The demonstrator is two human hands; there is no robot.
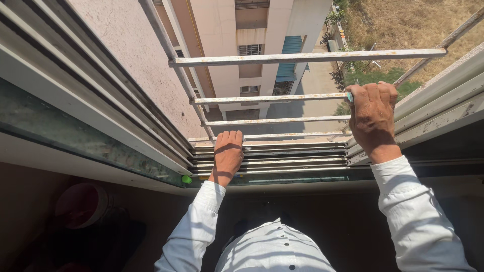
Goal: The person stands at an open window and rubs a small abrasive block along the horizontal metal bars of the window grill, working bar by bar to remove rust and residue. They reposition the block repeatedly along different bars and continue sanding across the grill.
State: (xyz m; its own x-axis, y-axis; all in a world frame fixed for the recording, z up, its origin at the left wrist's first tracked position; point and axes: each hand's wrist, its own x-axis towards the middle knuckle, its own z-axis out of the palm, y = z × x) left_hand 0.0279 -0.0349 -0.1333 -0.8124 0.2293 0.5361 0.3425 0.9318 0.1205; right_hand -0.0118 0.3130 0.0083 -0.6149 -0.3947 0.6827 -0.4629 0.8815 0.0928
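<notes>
The right hand [372, 117] is closed around a far grille bar [272, 98]; the left hand [228, 155] lies flat, fingers together, on the near window track [292, 160].

Left hand [228, 153] on window track [282, 157], right hand [372, 117] gripping grille bar [267, 99]

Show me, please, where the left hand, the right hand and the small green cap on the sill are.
left hand [228, 153], head view, on the back of the hand at the window track.
right hand [372, 117], head view, on the back of the hand gripping a grille bar.
green cap [186, 179], head view, on its top.
</notes>
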